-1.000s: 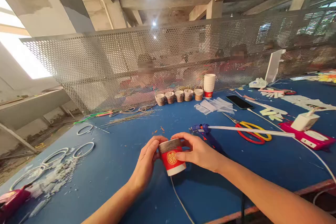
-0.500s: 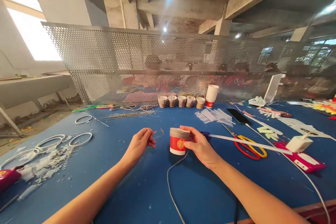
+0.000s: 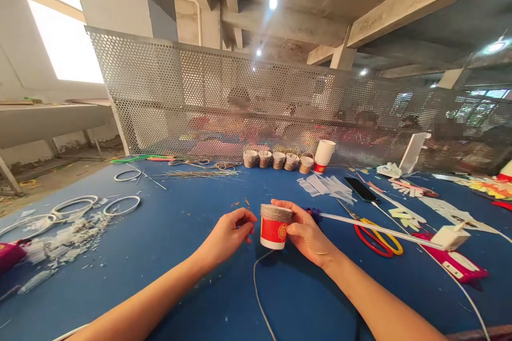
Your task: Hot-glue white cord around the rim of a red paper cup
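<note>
Paper cup: the cup [image 3: 270, 230], with a red band and a gold emblem [image 3: 282, 232], is at the centre front, above the near half of the blue tabletop [image 3: 208, 298]. It is nearly upright. Contact between base and tabletop cannot be determined.
Cord winding: grey cord [image 3: 276, 213] encircles the upper cup wall in close turns, below the rim. A length of cord also runs from behind the cup base toward the near edge.
Right hand: the hand [image 3: 312, 234] grips the cup from its right side. Thumb pressed on the front wall; forefinger at the rim; remaining fingers largely hidden.
Left hand: the hand [image 3: 230, 234] is just beside the cup's left wall, apart from it. Fingers curled, thumb near the forefinger; whether the tips pinch anything cannot be told.
Glue gun: the blue gun [image 3: 315, 214] lies behind the right hand, partly hidden; a glue stick [image 3: 368, 225] extends from it rightward.
Scissors: red-and-yellow-handled scissors [image 3: 378, 234] lie right of the glue gun.
Back row: five small cord-covered baskets [image 3: 279, 160] stand beside a stack of paper cups [image 3: 326, 154], near the perforated panel [image 3: 200, 85].
Left area: white rings [image 3: 122, 205] lie near loose scraps [image 3: 66, 242].
</note>
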`<state>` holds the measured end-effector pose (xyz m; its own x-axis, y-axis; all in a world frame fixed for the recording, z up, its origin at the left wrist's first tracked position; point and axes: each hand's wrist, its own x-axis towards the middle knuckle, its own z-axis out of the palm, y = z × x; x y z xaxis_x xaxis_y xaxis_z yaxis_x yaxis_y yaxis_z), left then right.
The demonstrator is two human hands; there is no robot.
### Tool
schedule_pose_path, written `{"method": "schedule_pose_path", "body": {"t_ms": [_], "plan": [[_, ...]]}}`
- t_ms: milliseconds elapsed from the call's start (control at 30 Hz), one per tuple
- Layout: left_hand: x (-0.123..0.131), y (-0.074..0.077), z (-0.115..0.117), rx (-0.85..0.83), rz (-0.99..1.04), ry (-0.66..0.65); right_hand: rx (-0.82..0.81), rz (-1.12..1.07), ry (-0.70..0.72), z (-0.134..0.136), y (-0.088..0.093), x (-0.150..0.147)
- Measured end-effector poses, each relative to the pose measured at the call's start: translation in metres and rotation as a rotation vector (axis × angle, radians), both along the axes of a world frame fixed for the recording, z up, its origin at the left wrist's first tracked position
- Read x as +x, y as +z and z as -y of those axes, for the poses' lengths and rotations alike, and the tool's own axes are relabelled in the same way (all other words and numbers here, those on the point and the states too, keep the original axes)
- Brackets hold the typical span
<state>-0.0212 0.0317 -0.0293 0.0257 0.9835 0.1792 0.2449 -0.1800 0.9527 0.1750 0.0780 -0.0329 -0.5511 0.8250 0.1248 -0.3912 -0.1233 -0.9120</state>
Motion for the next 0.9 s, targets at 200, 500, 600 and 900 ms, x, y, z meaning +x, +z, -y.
{"method": "schedule_pose_path", "body": {"t_ms": [200, 500, 600, 900], "plan": [[-0.005, 0.0, -0.002, 0.062, -0.113, 0.106, 0.15, 0.095, 0.013, 0.006, -0.004, -0.001], [-0.017, 0.004, -0.013, 0.143, -0.222, 0.297, 0.895, 0.557, -0.336, 0.004, -0.023, -0.016], [-0.021, 0.007, -0.013, 0.152, -0.222, 0.289, 0.932, 0.57, -0.361, 0.01, -0.013, -0.008], [-0.029, 0.027, -0.009, 0.229, -0.27, 0.267, 0.966, 0.446, -0.524, 0.027, 0.016, 0.012]]}}
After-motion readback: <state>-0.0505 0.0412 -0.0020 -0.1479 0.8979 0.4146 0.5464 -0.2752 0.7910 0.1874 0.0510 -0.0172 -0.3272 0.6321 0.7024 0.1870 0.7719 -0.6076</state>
